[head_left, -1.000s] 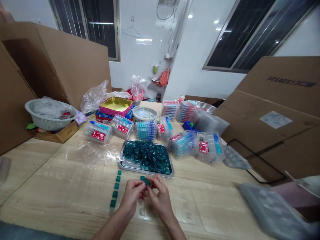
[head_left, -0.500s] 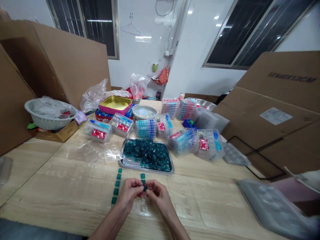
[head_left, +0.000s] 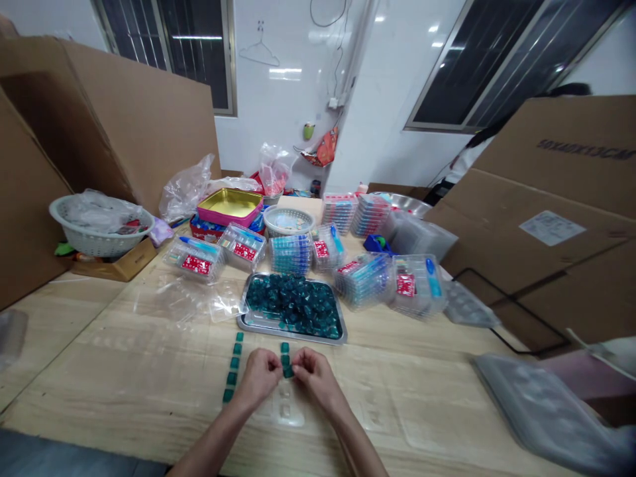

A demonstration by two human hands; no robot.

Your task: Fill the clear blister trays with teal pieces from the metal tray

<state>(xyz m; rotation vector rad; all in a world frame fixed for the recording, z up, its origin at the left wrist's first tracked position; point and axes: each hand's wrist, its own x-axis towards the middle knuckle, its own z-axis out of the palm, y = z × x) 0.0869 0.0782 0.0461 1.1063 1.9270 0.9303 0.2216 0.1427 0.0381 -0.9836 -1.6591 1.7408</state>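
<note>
A short column of teal, see-through square pieces (head_left: 285, 359) lies in a clear plastic tray (head_left: 285, 419) in front of me, with bare pockets below them. At the column's left, my left hand (head_left: 261, 379) is closed in a pinch; whether anything is between its fingertips is hidden. My right hand (head_left: 318, 379) is pinched on the right edge of the lowest teal piece (head_left: 287, 371), which sits slightly askew. Left of my hands runs a second column of teal pieces (head_left: 231, 378). Just beyond stands a metal tray (head_left: 263, 327) heaped with loose teal pieces (head_left: 298, 301).
Stacked clear cases with blue pens and red packets (head_left: 365, 278) stand behind the metal tray. Empty clear plastic trays (head_left: 189, 301) lie left of it. A white basket (head_left: 102, 228) is far left. Cardboard boxes (head_left: 556, 199) flank the table; grey plastic trays (head_left: 541, 417) are at right.
The teal piece held between both hands has come down into the middle column. My left fingers have drawn slightly left, away from it, and my hands are a little farther apart.
</note>
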